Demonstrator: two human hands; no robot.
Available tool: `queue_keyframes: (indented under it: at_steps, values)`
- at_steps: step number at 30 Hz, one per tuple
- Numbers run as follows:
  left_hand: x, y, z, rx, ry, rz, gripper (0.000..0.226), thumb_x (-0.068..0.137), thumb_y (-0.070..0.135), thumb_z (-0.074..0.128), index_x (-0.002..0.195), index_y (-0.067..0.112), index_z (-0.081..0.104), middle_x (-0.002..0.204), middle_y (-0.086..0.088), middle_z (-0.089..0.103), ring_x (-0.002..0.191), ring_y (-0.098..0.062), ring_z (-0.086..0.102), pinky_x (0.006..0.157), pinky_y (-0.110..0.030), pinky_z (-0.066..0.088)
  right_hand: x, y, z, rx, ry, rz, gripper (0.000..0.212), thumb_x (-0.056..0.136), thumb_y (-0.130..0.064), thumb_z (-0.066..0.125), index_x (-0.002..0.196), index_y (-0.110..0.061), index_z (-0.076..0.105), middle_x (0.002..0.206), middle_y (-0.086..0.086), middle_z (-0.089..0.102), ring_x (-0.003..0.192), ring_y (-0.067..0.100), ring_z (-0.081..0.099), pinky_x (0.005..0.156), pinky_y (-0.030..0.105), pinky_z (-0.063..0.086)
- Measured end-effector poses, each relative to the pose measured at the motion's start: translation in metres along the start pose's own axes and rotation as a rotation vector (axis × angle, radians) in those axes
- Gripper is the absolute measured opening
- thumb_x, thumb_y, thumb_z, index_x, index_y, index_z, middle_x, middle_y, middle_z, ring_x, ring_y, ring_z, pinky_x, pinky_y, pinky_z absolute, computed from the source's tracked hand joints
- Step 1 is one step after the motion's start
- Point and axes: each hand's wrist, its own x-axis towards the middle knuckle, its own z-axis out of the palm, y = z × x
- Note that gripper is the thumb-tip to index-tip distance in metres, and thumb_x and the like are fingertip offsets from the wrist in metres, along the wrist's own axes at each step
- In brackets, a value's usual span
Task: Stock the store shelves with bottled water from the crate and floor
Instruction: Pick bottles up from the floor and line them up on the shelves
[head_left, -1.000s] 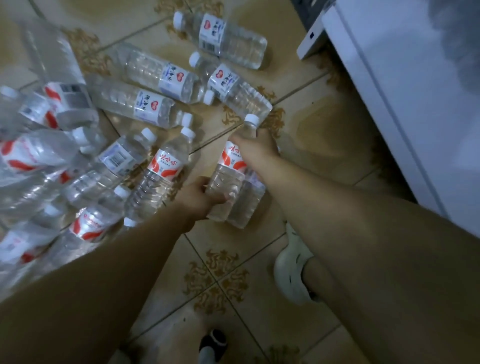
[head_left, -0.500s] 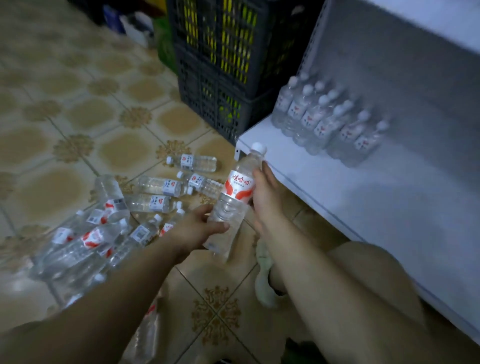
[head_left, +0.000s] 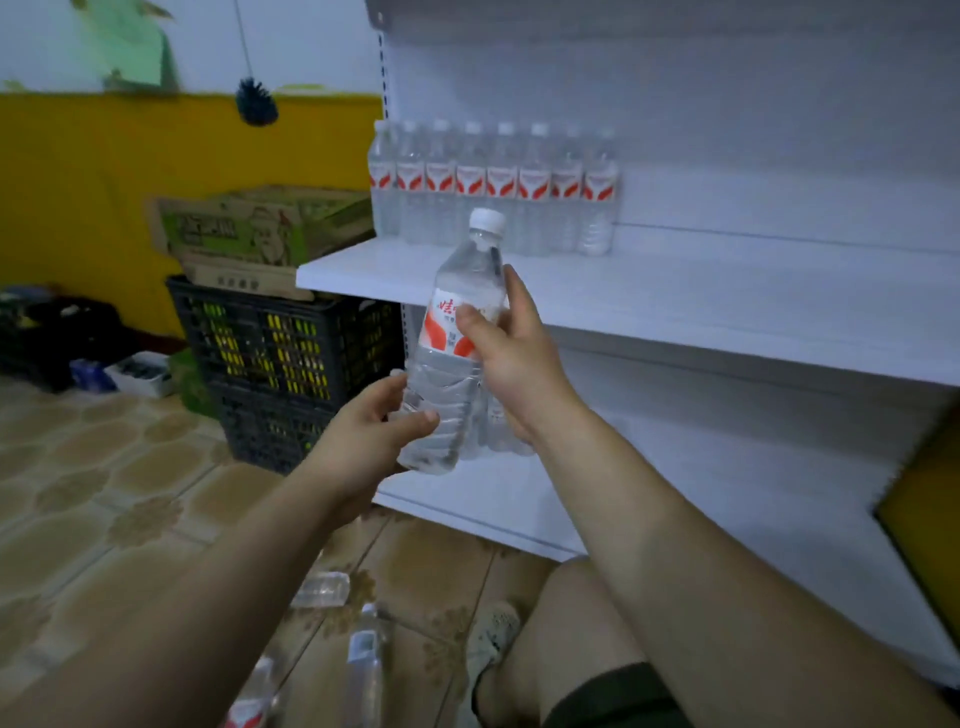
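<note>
Holding one water bottle (head_left: 453, 385) up by the shelf (head_left: 675, 291), right grip (head_left: 511, 358) curled round its label, left grip (head_left: 363, 441) clutching its base.

Eight water bottles (head_left: 504, 182) stand in one row on the upper shelf (head_left: 675, 301). One bottle (head_left: 470, 270) is held between two hands, the left hand (head_left: 363, 441) and the right hand (head_left: 514, 364) (a clear shape behind the right wrist may be another bottle, but that cannot be told). Three floor bottles (head_left: 363, 660) show in part on the tiles. Two shelf boards are in plain view, counting the lower shelf (head_left: 467, 496). Two dark crates (head_left: 280, 338) are stacked, with two cardboard boxes (head_left: 260, 228) on top. One brush (head_left: 254, 101) hangs by the wall.
</note>
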Motion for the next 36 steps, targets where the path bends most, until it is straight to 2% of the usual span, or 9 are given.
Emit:
queue_keyframes:
  at_steps: [3, 6, 9, 16, 19, 23, 26, 33, 36]
  values:
    - [0.012, 0.024, 0.026, -0.021, -0.044, 0.058, 0.044, 0.087, 0.013, 0.067, 0.129, 0.022, 0.057, 0.121, -0.01, 0.066, 0.106, -0.034, 0.066, 0.089, -0.058, 0.051, -0.004, -0.036, -0.031, -0.166, -0.044, -0.047, 0.088, 0.09, -0.031, 0.067, 0.152, -0.045, 0.006, 0.147, 0.003, 0.045, 0.127, 0.019, 0.053, 0.105, 0.048, 0.044]
    - [0.027, 0.041, 0.048, -0.018, -0.087, 0.097, 0.041, 0.088, 0.011, 0.065, 0.127, 0.021, 0.058, 0.119, -0.009, 0.067, 0.108, -0.032, 0.065, 0.094, -0.057, 0.049, -0.004, -0.061, -0.058, -0.306, -0.071, -0.073, 0.108, 0.086, -0.022, 0.073, 0.15, -0.044, -0.011, 0.147, -0.003, 0.044, 0.125, 0.018, 0.052, 0.103, 0.05, 0.046]
    - [0.047, 0.056, 0.069, -0.001, -0.137, 0.126, 0.04, 0.091, 0.008, 0.062, 0.128, 0.022, 0.057, 0.118, -0.005, 0.068, 0.108, -0.028, 0.065, 0.093, -0.054, 0.05, 0.003, -0.071, -0.079, -0.345, 0.009, -0.125, 0.113, 0.081, -0.019, 0.077, 0.152, -0.042, -0.008, 0.14, -0.002, 0.05, 0.118, 0.017, 0.056, 0.101, 0.048, 0.048]
    - [0.105, 0.079, 0.104, 0.078, -0.179, 0.145, 0.043, 0.092, 0.011, 0.06, 0.132, 0.024, 0.051, 0.123, -0.001, 0.063, 0.102, -0.025, 0.067, 0.086, -0.047, 0.056, 0.055, -0.087, -0.114, -0.316, 0.073, -0.122, 0.098, 0.085, -0.008, 0.072, 0.152, -0.04, 0.007, 0.139, 0.001, 0.05, 0.12, 0.019, 0.053, 0.099, 0.055, 0.048]
    - [0.144, 0.086, 0.106, 0.346, -0.165, 0.176, 0.046, 0.093, 0.024, 0.061, 0.137, 0.029, 0.046, 0.131, 0.004, 0.057, 0.111, -0.018, 0.06, 0.092, -0.039, 0.051, 0.087, -0.085, -0.121, -0.342, 0.121, -0.122, 0.097, 0.085, -0.007, 0.071, 0.152, -0.039, 0.007, 0.145, 0.002, 0.044, 0.129, 0.022, 0.048, 0.106, 0.051, 0.043]
    - [0.197, 0.076, 0.093, 0.81, -0.144, 0.162, 0.056, 0.094, 0.041, 0.056, 0.144, 0.023, 0.039, 0.149, 0.0, 0.042, 0.133, -0.021, 0.042, 0.106, -0.033, 0.034, 0.134, -0.07, -0.136, -0.406, 0.179, -0.103, 0.095, 0.087, -0.008, 0.069, 0.152, -0.037, 0.005, 0.148, 0.002, 0.04, 0.133, 0.024, 0.044, 0.107, 0.045, 0.04]
    - [0.233, 0.064, 0.081, 0.986, -0.132, 0.14, 0.058, 0.094, 0.047, 0.051, 0.144, 0.02, 0.04, 0.152, 0.0, 0.037, 0.138, -0.021, 0.036, 0.109, -0.032, 0.028, 0.168, -0.053, -0.148, -0.426, 0.184, -0.064, 0.096, 0.088, -0.006, 0.068, 0.153, -0.035, 0.004, 0.15, 0.003, 0.038, 0.136, 0.025, 0.042, 0.11, 0.046, 0.037]
    - [0.319, 0.04, 0.067, 1.189, -0.07, 0.022, 0.059, 0.092, 0.062, 0.039, 0.137, 0.025, 0.049, 0.146, 0.0, 0.046, 0.133, -0.026, 0.041, 0.113, -0.053, 0.023, 0.243, -0.012, -0.158, -0.45, 0.165, -0.04, 0.092, 0.09, -0.012, 0.067, 0.154, -0.036, 0.005, 0.15, 0.002, 0.039, 0.135, 0.023, 0.043, 0.112, 0.048, 0.037]
    - [0.34, 0.038, 0.065, 1.343, -0.032, 0.021, 0.065, 0.091, 0.068, 0.033, 0.143, 0.031, 0.04, 0.154, 0.005, 0.033, 0.142, -0.024, 0.026, 0.114, -0.061, 0.008, 0.267, -0.001, -0.16, -0.463, 0.144, -0.018, 0.092, 0.091, -0.015, 0.067, 0.155, -0.034, 0.004, 0.152, -0.001, 0.037, 0.138, 0.023, 0.04, 0.112, 0.048, 0.036]
